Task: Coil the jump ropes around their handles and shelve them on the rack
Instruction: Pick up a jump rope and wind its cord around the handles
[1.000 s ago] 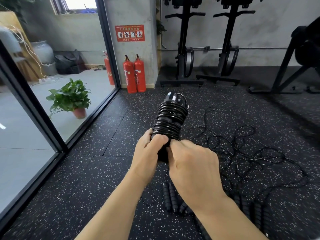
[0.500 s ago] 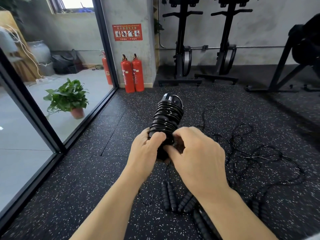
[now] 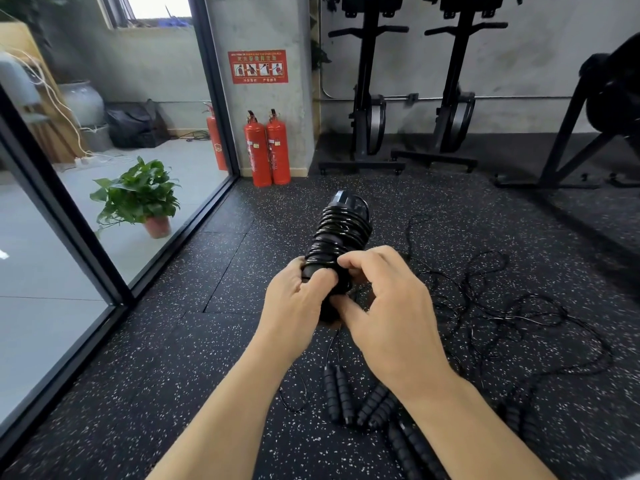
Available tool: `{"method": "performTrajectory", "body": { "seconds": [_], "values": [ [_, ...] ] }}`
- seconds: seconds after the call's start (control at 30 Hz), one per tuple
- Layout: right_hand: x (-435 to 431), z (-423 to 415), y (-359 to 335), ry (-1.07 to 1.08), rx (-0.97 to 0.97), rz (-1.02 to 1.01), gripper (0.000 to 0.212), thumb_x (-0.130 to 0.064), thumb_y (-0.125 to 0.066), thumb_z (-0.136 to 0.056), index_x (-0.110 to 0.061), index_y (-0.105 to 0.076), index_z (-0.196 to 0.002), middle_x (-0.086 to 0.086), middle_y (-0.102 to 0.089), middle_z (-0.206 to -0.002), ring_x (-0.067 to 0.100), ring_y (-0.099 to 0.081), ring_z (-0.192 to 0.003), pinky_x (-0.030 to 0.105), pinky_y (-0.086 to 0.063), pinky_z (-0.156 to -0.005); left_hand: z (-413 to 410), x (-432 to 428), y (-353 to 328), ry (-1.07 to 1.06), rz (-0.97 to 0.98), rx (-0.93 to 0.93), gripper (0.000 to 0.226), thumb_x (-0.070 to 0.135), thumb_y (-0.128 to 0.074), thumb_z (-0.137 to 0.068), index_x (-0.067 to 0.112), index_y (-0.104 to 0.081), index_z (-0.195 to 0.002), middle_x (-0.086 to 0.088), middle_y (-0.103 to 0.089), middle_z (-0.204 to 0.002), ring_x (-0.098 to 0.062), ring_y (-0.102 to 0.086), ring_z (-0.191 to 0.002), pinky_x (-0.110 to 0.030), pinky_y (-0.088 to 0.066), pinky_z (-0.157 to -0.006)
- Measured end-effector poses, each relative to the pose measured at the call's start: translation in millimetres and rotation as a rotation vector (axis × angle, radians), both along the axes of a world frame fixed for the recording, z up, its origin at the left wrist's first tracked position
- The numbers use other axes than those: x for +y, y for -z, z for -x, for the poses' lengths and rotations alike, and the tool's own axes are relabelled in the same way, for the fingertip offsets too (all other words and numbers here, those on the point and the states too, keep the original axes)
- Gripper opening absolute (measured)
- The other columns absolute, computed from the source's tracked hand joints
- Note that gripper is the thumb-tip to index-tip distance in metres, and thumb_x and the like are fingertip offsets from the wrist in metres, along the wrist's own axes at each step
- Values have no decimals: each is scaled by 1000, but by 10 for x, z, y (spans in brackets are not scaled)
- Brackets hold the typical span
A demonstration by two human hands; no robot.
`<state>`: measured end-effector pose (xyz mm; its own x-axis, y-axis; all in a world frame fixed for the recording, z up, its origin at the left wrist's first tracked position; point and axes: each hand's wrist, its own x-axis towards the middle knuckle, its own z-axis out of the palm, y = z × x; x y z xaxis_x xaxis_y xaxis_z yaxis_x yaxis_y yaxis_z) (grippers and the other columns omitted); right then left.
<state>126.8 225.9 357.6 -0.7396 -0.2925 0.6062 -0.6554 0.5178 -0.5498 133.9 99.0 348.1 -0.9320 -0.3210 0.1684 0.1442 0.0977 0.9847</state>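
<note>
Head view, the only one. Step in hand: coiling, near the end for this rope, judging by the wraps. The wrapped jump rope [image 3: 341, 233] is held in the air over the speckled rubber floor [image 3: 166, 358], in front of the person, tilted up and away, with black cord wound tightly round the paired handles almost to the far end.

Left hand [image 3: 294, 299]: fingers and thumb curled round the near end of the bundle, clamped on it, forearm reaching in from lower left. Right hand [image 3: 391, 306]: comes in from the right, index fingertip [image 3: 346, 262] on the lowest wraps and thumb under it, pinching at the cord there. The exact tail end is hidden, so I cannot tell whether it is already tucked.

Next move, as a judgement: secure the loose end under a wrap so the coil holds, then carry it to the rack; no rack is visible here.

Below the hands more jump rope handles [image 3: 337, 393] lie on the floor, with a tangle of loose cord [image 3: 485, 306] to the right, uncoiled. Two red fire extinguishers [image 3: 266, 150] stand at the pillar; potted plant [image 3: 138, 195] behind the glass.
</note>
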Motion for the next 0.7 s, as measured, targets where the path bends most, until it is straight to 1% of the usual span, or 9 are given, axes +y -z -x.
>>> {"method": "performTrajectory", "body": {
  "seconds": [0.1,0.17,0.27,0.33,0.43,0.53,0.6,0.7],
  "values": [
    [-27,-18,-5,5,8,-38,38,-17,-76,-79,-21,-60,-113,-9,-53,-102,12,-58,-93,35,-53,-75,-1,-17,-6,-20,46,2,34,28,-55,-70,0,-58,-89,-5,-60,-73,-14,-55,-62,-26,-47,-50],
    [-38,-26,-7,19,28,-80,37,-18,-76,-80,-20,-60,-113,-8,-51,-101,13,-56,-91,34,-52,-71,-8,-22,-9,-25,83,8,28,28,-54,-70,5,-58,-86,0,-59,-70,-10,-52,-61,-23,-45,-50],
    [-27,-14,-22,55,21,-131,30,-18,-76,-78,-17,-61,-104,-8,-50,-99,13,-55,-87,30,-48,-65,-32,-15,-4,-8,164,17,21,29,-52,-71,11,-55,-82,9,-54,-61,-1,-46,-49,-15,-38,-45],
    [-16,-4,-30,61,3,-143,27,-19,-76,-77,-16,-60,-99,-8,-50,-98,12,-53,-86,28,-46,-66,-38,-16,9,8,189,21,19,29,-53,-70,13,-52,-81,10,-53,-58,0,-45,-46,-17,-37,-44],
    [-15,-1,-33,59,-13,-125,25,-19,-76,-76,-17,-60,-94,-9,-52,-95,12,-53,-83,28,-45,-67,-34,-23,15,45,189,34,23,28,-54,-70,9,-52,-84,6,-54,-65,-2,-48,-50,-18,-39,-46],
    [-14,0,-28,56,-39,-83,22,-18,-77,-74,-18,-58,-86,-9,-53,-89,11,-50,-70,29,-44,-61,-45,-19,-3,76,157,63,28,25,-52,-71,1,-51,-84,7,-52,-66,0,-48,-50,-13,-38,-46],
    [-9,9,-19,46,-46,-45,21,-16,-77,-73,-18,-59,-83,-9,-54,-86,11,-49,-66,32,-45,-59,-53,-12,-14,92,135,78,23,23,-49,-72,2,-49,-80,10,-52,-62,0,-48,-50,-12,-37,-46],
    [-2,16,-8,56,-54,-21,21,-17,-78,-72,-17,-59,-81,-8,-55,-84,12,-49,-67,36,-46,-59,-52,6,-24,108,126,74,17,23,-46,-73,7,-48,-77,14,-54,-60,1,-48,-49,-13,-37,-46]
  ]
}}
